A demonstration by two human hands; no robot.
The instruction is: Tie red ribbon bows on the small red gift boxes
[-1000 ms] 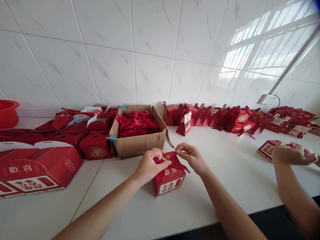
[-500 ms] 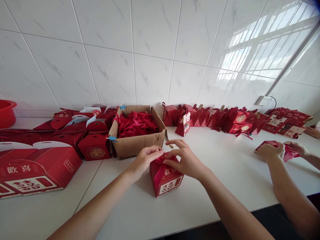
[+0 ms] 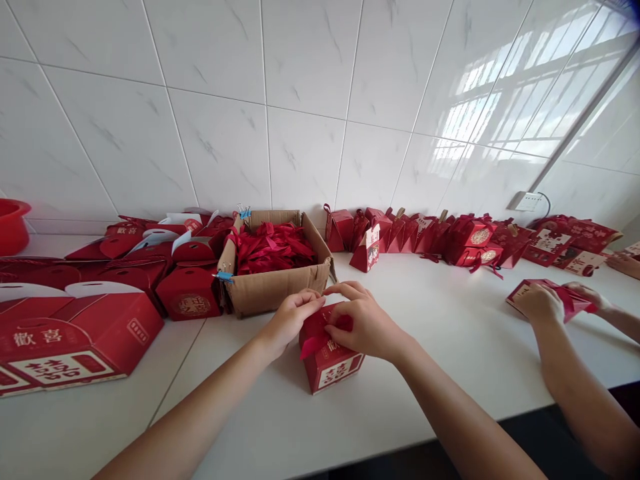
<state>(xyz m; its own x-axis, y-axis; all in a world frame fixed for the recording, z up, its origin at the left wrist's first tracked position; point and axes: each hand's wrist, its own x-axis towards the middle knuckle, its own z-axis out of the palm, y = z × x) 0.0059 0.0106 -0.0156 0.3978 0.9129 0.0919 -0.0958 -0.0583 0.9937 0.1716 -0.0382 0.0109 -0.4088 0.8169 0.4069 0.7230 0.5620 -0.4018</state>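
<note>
A small red gift box (image 3: 336,373) with white-framed characters stands upright on the counter in front of me. Dark pink ribbon (image 3: 313,345) lies across its upper front, one end sticking out to the left. My left hand (image 3: 293,319) is at the box's top left edge, its thumb and forefinger pinched together on the ribbon near the peak. On the other side, my right hand (image 3: 367,321) curls over the top with thumb and fingers closed on the ribbon. The fingers partly hide the ribbon's crossing.
Behind the gift box sits a cardboard box (image 3: 275,291) full of ribbons. Red boxes (image 3: 193,293) crowd the left side, and a row of ribboned boxes (image 3: 473,243) lines the wall. At right, another person's hands (image 3: 543,303) hold a red box (image 3: 520,291).
My right fingers have curled in over the ribbon. Its tail, hanging down the box front before, is now drawn up and shorter. The other person's box has shifted slightly left.
</note>
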